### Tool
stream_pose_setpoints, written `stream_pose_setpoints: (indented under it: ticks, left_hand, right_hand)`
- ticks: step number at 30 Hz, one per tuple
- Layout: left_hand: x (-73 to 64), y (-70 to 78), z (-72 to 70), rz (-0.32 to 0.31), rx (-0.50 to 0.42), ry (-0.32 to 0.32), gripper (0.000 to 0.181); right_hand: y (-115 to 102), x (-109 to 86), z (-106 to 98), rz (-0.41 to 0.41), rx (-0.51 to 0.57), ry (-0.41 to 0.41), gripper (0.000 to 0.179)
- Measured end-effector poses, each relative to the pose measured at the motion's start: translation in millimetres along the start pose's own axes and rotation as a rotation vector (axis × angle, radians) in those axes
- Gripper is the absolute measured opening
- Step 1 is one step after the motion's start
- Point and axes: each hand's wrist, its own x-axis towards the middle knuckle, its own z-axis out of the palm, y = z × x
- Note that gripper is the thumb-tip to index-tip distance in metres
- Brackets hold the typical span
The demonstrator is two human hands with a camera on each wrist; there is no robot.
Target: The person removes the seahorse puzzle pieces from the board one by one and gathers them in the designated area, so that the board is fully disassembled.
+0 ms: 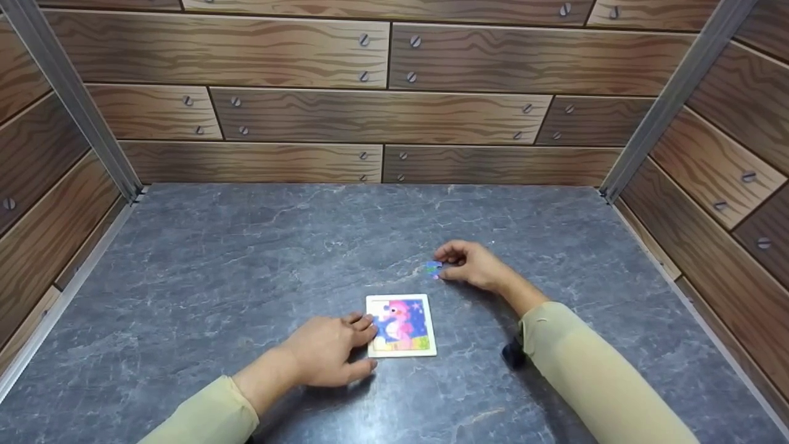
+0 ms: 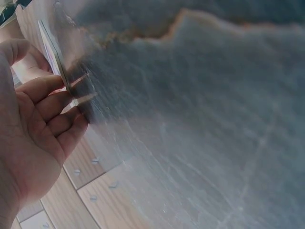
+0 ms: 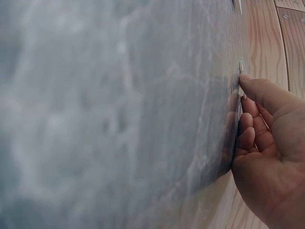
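Observation:
A square jigsaw puzzle (image 1: 404, 327) in a white frame lies on the grey table, showing a pink seahorse on blue. Pale backing shows along its left side. My left hand (image 1: 333, 348) rests against the frame's left edge, fingers extended and thumb apart near the lower corner. In the left wrist view, the fingertips (image 2: 78, 117) meet the thin board edge. Above and right of the frame, my right hand (image 1: 478, 266) holds a small blue and green puzzle piece (image 1: 433, 269) between thumb and finger, close to the tabletop. The piece is seen almost edge-on in the right wrist view.
The grey marbled table (image 1: 246, 246) has wood-patterned panels (image 1: 296, 117) behind it and on both sides. Metal posts (image 1: 666, 105) stand at the back corners. A black device (image 1: 513, 356) shows beneath the right sleeve.

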Motion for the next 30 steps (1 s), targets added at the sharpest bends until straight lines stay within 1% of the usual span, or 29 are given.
stream_pose_setpoints:
  ticks: [9,16,25,30]
  left_hand:
    - [0.6,0.6,0.9,-0.012,-0.005,-0.019,0.067]
    - [0.9,1.1,0.9,-0.015,0.014,-0.007,0.068]
    - [0.5,1.5,0.2,-0.021,-0.012,-0.017,0.067]
    - [1.1,0.5,-1.1,-0.019,-0.011,-0.007,0.065]
  right_hand:
    - [1.4,-2.0,-0.5,-0.004,0.008,-0.010,0.036]
    - [3.0,-0.8,-2.1,0.008,0.026,-0.014,0.038]
    - [1.3,-2.4,-1.8,0.003,0.128,-0.009,0.041]
    - [-1.6,-3.8,-2.9,-0.010,0.164,0.006,0.041]
